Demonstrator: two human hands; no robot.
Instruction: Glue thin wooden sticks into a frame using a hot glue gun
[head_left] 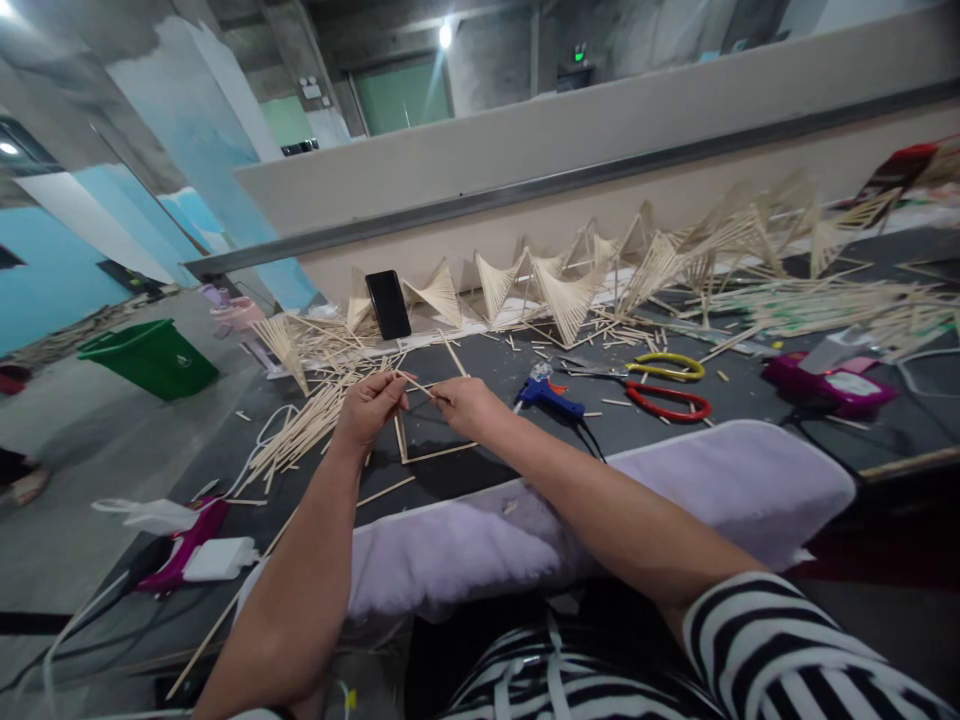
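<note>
Between my hands runs a thin wooden stick. My left hand pinches its left end, and my right hand grips it near the other end with closed fingers. Just below and behind them is a frame of joined sticks, with pieces rising at an angle; my hands partly cover it. Whether the held stick touches this frame I cannot tell. Loose wooden sticks lie piled left of my left hand. To the right of my right hand rests a blue glue gun.
Scissors with red and yellow handles lie beyond the glue gun. Twisted stick models line the table's back, beside a propped black phone. Magenta power strips sit left and right. A lilac cushion covers the front edge.
</note>
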